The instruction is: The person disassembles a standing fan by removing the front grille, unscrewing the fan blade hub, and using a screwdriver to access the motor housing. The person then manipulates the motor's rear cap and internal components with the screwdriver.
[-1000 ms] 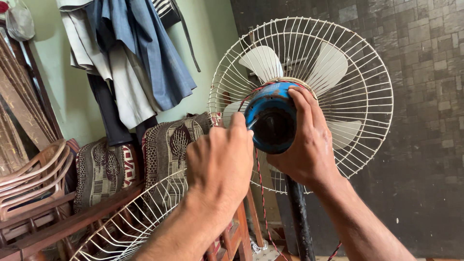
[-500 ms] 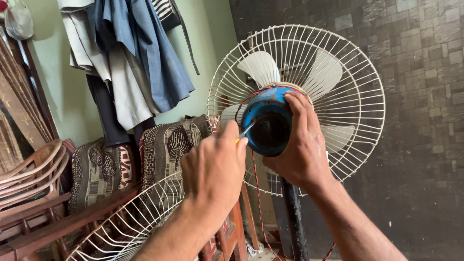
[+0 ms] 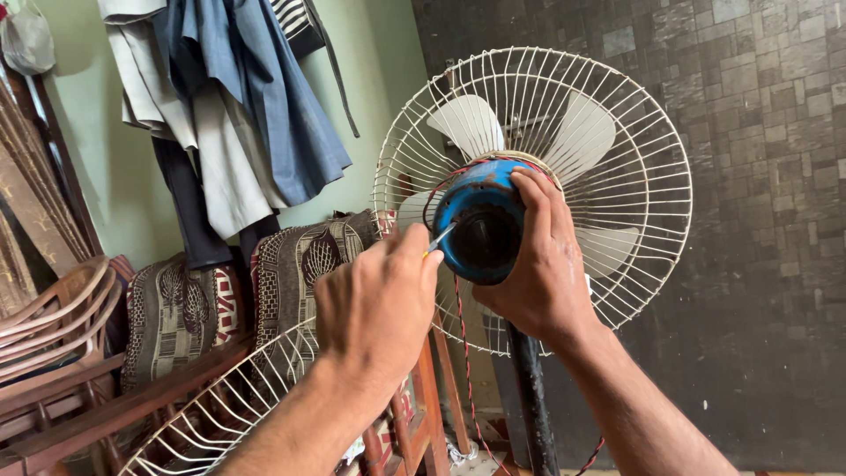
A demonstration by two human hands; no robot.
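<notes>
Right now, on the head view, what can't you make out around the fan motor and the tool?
- Tool tip: only a thin shaft shows; its handle is hidden inside the left hand.
- Blue motor housing: its right side is covered by the right hand; the dark centre is too shadowed to read.
- Fan stand: cut off by the bottom edge.
- Loose wire guard: cut off at the bottom, partly behind the left forearm.

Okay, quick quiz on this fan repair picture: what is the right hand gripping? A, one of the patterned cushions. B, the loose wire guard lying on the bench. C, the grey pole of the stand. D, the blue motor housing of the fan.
D: the right hand wraps around the blue motor housing behind the wire guard, while the left hand brings a thin tool to its rim.
</notes>
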